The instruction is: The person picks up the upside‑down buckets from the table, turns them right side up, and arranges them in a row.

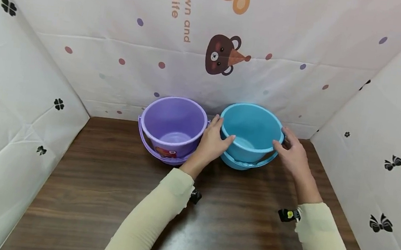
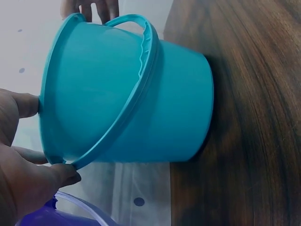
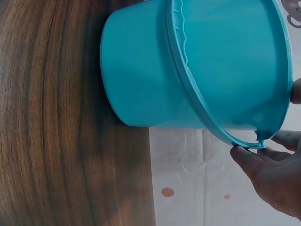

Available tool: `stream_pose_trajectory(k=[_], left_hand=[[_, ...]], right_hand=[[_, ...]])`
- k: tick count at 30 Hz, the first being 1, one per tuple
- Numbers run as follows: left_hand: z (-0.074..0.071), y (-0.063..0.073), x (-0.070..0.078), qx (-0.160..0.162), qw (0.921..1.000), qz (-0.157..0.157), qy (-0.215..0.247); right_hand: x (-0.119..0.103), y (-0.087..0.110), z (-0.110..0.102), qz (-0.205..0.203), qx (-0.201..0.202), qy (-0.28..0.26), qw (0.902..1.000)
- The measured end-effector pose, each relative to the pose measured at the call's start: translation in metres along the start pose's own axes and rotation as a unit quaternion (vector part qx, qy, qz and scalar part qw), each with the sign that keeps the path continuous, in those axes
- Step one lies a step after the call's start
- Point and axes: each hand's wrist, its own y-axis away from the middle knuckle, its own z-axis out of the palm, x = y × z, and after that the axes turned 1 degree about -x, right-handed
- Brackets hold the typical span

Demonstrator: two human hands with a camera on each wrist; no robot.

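Note:
A light blue bucket stands upright on the wooden table with its handle hanging down in front. My left hand holds its left side, thumb at the rim and fingertips by the handle's joint. On the opposite side my right hand grips near the other handle joint, its thumb at the rim. The inside of the blue bucket looks bare in the head view. Just left of my left hand stands a purple bucket, its handle also lowered.
Behind both buckets rises a white printed cloth wall. Similar cloth walls close off the left and right sides. Dark wooden tabletop stretches in front of the buckets.

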Motion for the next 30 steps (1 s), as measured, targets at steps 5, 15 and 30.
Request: stream_pose_trajectory(k=[5,15,30], left_hand=[[0.002,0.003,0.000,-0.004,1.0000,-0.001,0.001],[0.001,0.006,0.001,-0.008,1.0000,-0.001,0.001],[-0.031,0.007,0.014,0.003,0.9969,0.078,-0.014]], right_hand=[[0.001,0.006,-0.001,0.003,-0.002,0.001,1.0000],[0.001,0.011,0.002,0.013,0.003,-0.007,0.9999],[-0.011,0.012,-0.006,-0.063,0.059,0.043,0.9954]])
